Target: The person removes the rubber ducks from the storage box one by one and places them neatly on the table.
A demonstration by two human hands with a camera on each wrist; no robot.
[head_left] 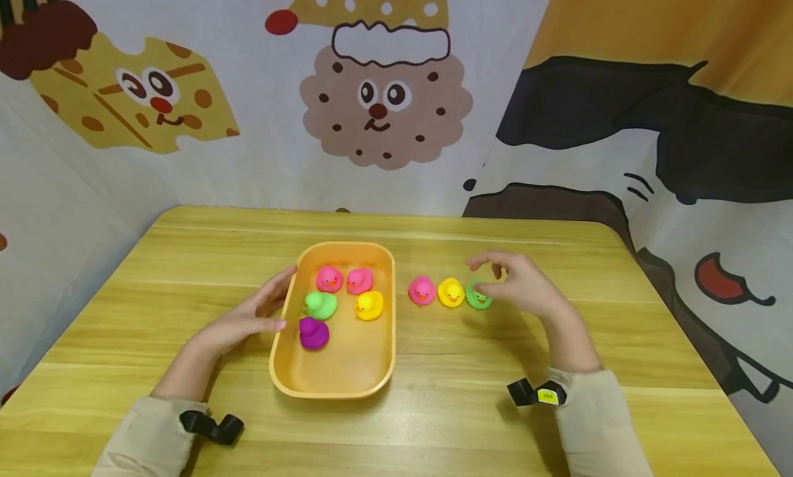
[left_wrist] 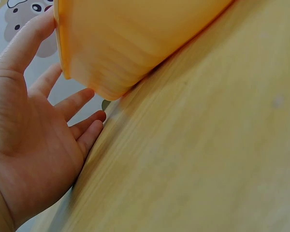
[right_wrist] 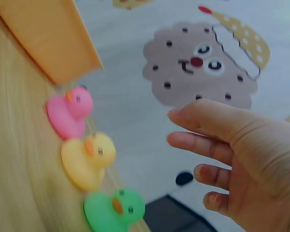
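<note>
With 12 o'clock lying away from us, five rubber ducks (head_left: 321, 305) sit inside the orange plastic tub (head_left: 353, 370); on the wooden table (head_left: 446, 422), a pink duck (head_left: 422, 290) and a yellow duck (head_left: 453, 293) stand between it and our green duck (head_left: 475, 299), which ends the row towards 3 o'clock. Our left hand (head_left: 248, 316) is at the tub's 9 o'clock, thumb on the rim, fingers spread along the outer wall. Our right hand (head_left: 525, 284) hovers near the green duck, thumb and forefinger parted, other fingers loosely bent. That duck's beak points roughly to 6 o'clock; the tub's long axis runs 12 to 6.
</note>
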